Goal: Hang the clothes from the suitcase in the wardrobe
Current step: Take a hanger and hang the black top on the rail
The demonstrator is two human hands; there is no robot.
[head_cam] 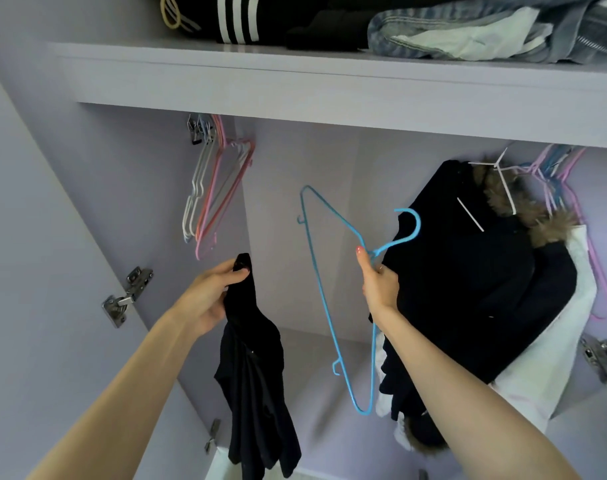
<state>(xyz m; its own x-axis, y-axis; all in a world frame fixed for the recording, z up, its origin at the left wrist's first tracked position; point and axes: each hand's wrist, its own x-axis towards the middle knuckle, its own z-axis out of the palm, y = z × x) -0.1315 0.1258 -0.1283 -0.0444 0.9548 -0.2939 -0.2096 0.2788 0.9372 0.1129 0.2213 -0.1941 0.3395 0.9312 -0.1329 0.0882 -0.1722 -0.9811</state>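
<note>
The left hand (pixel 210 292) gripped a dark garment (pixel 252 372) by its upper edge, so the cloth hung limp below the fist, in front of the open wardrobe's middle. The right hand (pixel 378 282) was clamped on the neck of a blue hanger (pixel 333 299), just under the hook, with the frame tilted and dangling down to the left. The two hands were apart, with the hanger frame between them.

The step seemed to be dressing the hanger. It would go best if the neckline were spread open and one hanger arm fed through first, with the frame turned level so the fabric did not slide off.

Empty hangers (pixel 214 188) hung at the far left. A dark fur-trimmed coat (pixel 468 271) filled the right, just behind the right hand, with pale fabric behind it. Folded clothes lay on the top shelf (pixel 295 77). The coat crowded the rail's right end, which probably left the middle gap as the easier spot. The rail itself was hidden.
</note>
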